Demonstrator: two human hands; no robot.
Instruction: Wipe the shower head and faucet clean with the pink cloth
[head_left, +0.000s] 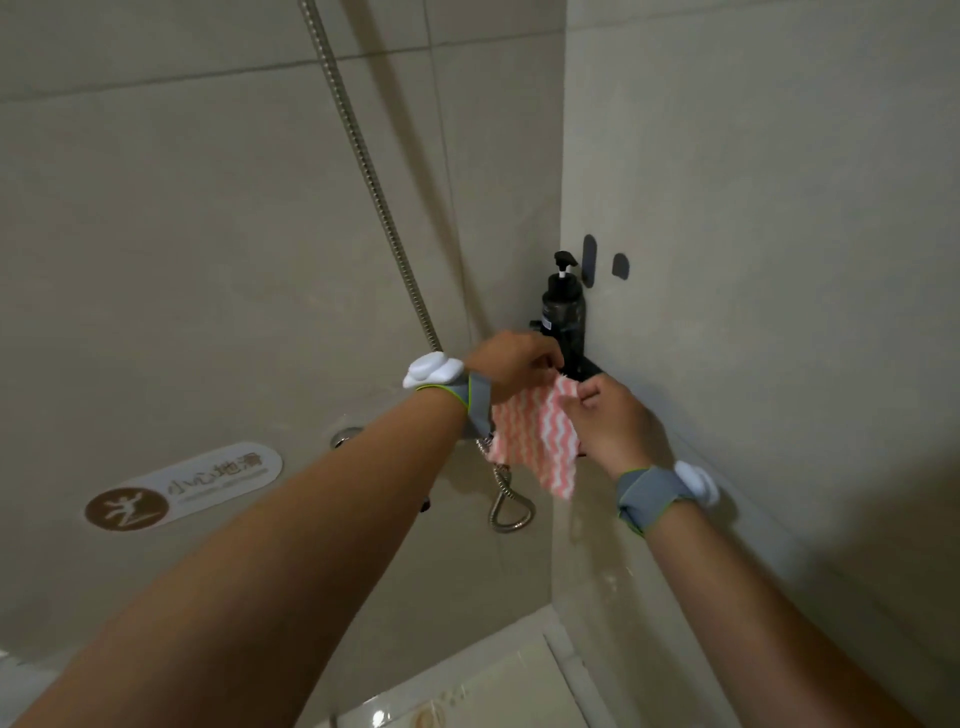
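Note:
A pink cloth with white zigzag stripes (530, 434) hangs spread between my two hands in the shower corner. My left hand (511, 361) pinches its upper edge and my right hand (610, 421) grips its right side. Most of the faucet is hidden behind my left arm and the cloth; only a chrome wall flange (345, 435) shows. The metal shower hose (363, 171) runs up the wall and loops (511, 512) below the cloth. The shower head is out of view.
A black pump bottle (563, 317) stands on a black corner shelf (584, 370) just behind my hands. Two dark hooks (602, 262) stick to the right wall. A slip-warning sticker (182, 486) is on the left wall. Glossy floor tiles (467, 696) lie below.

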